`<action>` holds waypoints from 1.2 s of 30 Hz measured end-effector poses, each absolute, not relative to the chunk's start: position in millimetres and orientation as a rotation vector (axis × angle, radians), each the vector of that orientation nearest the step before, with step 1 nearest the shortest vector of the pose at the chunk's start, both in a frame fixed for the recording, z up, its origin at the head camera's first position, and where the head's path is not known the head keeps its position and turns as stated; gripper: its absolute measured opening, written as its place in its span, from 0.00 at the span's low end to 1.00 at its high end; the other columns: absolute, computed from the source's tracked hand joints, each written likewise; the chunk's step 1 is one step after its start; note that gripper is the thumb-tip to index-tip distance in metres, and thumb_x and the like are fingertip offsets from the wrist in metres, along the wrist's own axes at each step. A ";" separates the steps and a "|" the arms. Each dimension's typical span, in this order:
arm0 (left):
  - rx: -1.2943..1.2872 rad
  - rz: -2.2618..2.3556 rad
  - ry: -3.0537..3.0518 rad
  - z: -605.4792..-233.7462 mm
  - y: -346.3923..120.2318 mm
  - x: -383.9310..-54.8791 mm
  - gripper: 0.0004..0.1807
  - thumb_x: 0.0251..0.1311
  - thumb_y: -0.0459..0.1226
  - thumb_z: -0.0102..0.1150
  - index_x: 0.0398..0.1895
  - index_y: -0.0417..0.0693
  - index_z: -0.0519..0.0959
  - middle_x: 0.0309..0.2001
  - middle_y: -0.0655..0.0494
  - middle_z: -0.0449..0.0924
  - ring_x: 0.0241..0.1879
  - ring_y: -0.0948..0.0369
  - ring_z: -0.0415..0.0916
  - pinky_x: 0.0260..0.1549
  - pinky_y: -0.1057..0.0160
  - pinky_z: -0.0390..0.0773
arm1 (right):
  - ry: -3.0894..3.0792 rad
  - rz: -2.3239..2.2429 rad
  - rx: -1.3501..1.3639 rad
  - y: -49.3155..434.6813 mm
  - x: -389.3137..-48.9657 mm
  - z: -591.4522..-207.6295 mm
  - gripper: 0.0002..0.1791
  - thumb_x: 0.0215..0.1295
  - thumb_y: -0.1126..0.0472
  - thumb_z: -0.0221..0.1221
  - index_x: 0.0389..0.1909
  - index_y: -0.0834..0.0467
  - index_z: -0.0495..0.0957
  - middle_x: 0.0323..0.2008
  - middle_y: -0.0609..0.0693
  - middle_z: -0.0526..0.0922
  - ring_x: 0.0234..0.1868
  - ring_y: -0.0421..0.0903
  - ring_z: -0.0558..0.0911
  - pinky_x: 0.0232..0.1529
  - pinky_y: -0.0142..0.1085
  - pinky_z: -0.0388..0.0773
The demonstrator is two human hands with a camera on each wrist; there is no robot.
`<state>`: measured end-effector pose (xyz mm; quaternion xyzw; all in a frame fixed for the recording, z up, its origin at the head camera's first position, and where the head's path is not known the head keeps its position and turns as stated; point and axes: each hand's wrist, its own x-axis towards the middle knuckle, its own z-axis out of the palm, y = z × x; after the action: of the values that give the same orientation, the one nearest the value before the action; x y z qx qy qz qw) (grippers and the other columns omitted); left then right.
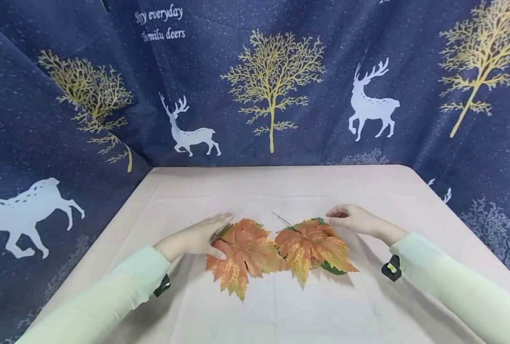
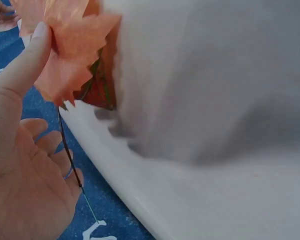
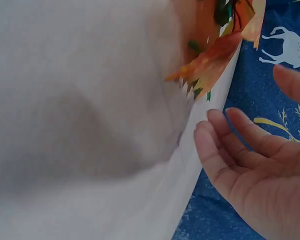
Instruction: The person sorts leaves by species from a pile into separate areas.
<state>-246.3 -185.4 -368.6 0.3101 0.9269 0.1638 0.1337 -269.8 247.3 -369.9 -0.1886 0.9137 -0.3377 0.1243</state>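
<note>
Two bunches of artificial maple leaves, orange with yellow-green edges, lie side by side on the table. At the left leaf bunch (image 1: pixel 248 253) my left hand (image 1: pixel 201 236) is spread, its thumb (image 2: pixel 37 47) resting on the top leaf. The thin dark stem (image 2: pixel 65 135) of that bunch runs past the palm, in front of the other fingers. My right hand (image 1: pixel 355 220) is beside the upper right edge of the right leaf bunch (image 1: pixel 311 243). Its fingers (image 3: pixel 245 125) are loosely bent with nothing between them, and a gap separates them from the leaves in the right wrist view.
A pale cloth covers the table (image 1: pixel 281 186). Behind it and at both sides hangs a dark blue curtain (image 1: pixel 246 129) printed with white deer and golden trees. A black wrist device (image 1: pixel 391 268) sits at the right sleeve, another (image 1: pixel 162 285) at the left.
</note>
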 end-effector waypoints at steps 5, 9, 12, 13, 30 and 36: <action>0.939 0.473 2.696 -373.0 -187.9 -241.1 0.58 0.48 0.49 0.72 0.76 0.40 0.48 0.76 0.40 0.47 0.75 0.41 0.45 0.73 0.39 0.46 | 2.568 -1.132 -0.490 245.5 -269.3 -371.6 0.23 0.70 0.53 0.55 0.57 0.67 0.75 0.52 0.61 0.81 0.56 0.57 0.78 0.57 0.51 0.77; 0.933 0.504 2.675 -377.8 -187.3 -239.1 0.55 0.49 0.48 0.71 0.76 0.41 0.51 0.75 0.41 0.50 0.75 0.42 0.46 0.73 0.39 0.47 | 2.529 -1.160 -0.485 243.5 -269.3 -375.7 0.24 0.67 0.53 0.59 0.56 0.67 0.76 0.52 0.61 0.81 0.55 0.56 0.79 0.57 0.51 0.77; 0.924 0.508 2.665 -380.4 -186.4 -237.6 0.54 0.50 0.47 0.72 0.75 0.41 0.52 0.75 0.41 0.52 0.74 0.41 0.47 0.72 0.39 0.49 | 2.506 -1.123 -0.478 240.8 -269.4 -377.7 0.27 0.65 0.51 0.61 0.57 0.66 0.75 0.54 0.61 0.80 0.56 0.56 0.78 0.58 0.52 0.76; 0.918 0.508 2.663 -381.0 -186.1 -237.2 0.54 0.50 0.47 0.72 0.75 0.41 0.52 0.75 0.42 0.52 0.74 0.41 0.48 0.72 0.39 0.50 | 2.500 -1.107 -0.473 239.9 -269.8 -378.4 0.28 0.64 0.50 0.62 0.58 0.66 0.74 0.55 0.61 0.79 0.56 0.56 0.78 0.58 0.52 0.76; 0.851 0.508 2.637 -388.9 -182.1 -238.7 0.54 0.50 0.48 0.71 0.76 0.45 0.51 0.76 0.45 0.52 0.74 0.44 0.51 0.71 0.41 0.56 | 2.429 -1.086 -0.486 228.0 -272.4 -380.2 0.17 0.57 0.58 0.68 0.42 0.65 0.79 0.35 0.50 0.82 0.35 0.43 0.75 0.40 0.36 0.76; 0.846 0.516 2.637 -390.0 -181.1 -238.2 0.54 0.51 0.48 0.71 0.76 0.44 0.51 0.75 0.43 0.53 0.73 0.44 0.52 0.71 0.42 0.57 | 2.323 -1.172 -0.501 234.4 -275.1 -378.3 0.14 0.63 0.59 0.63 0.44 0.66 0.80 0.36 0.47 0.84 0.37 0.41 0.79 0.48 0.37 0.77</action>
<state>-238.2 -181.1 -390.0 0.2965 0.9238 0.1806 0.1613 -275.1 234.4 -378.3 -0.1833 0.8504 -0.4289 0.2435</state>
